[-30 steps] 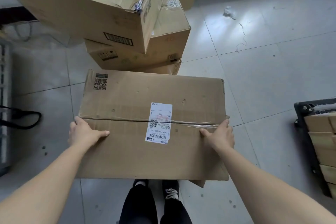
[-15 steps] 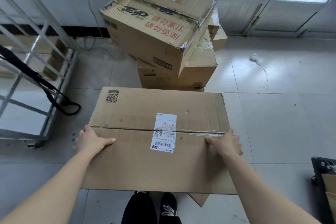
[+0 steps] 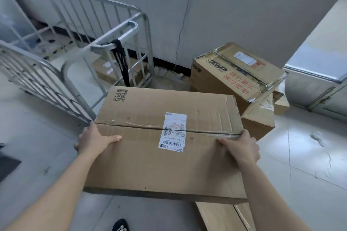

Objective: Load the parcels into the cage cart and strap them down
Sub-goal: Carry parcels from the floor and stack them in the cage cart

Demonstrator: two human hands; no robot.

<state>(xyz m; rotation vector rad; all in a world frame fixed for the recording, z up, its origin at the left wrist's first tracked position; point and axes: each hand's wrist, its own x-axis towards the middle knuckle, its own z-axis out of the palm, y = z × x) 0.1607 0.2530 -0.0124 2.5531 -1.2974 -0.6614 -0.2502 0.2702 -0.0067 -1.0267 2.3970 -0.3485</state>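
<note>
While looking down past both forearms, noted large taped parcel (image 3: 150, 165) held up off the floor (image 3: 304, 155). Found left hand (image 3: 93, 141) clamped on its left end, fingers (image 3: 110, 138) curled round the edge with thumb flat on top. Found right hand (image 3: 242, 146) gripping the right end likewise, fingers (image 3: 226, 141) holding at the tape seam. Logged white shipping label (image 3: 173, 131) between the two sets of fingers. Ahead and left of the left fingers: cage cart (image 3: 116, 30), with black strap (image 3: 121, 62) hanging from its rail and one box (image 3: 102, 70) inside. Ahead of the right fingers: stack of dented cartons (image 3: 234, 78), just beyond the parcel.
</note>
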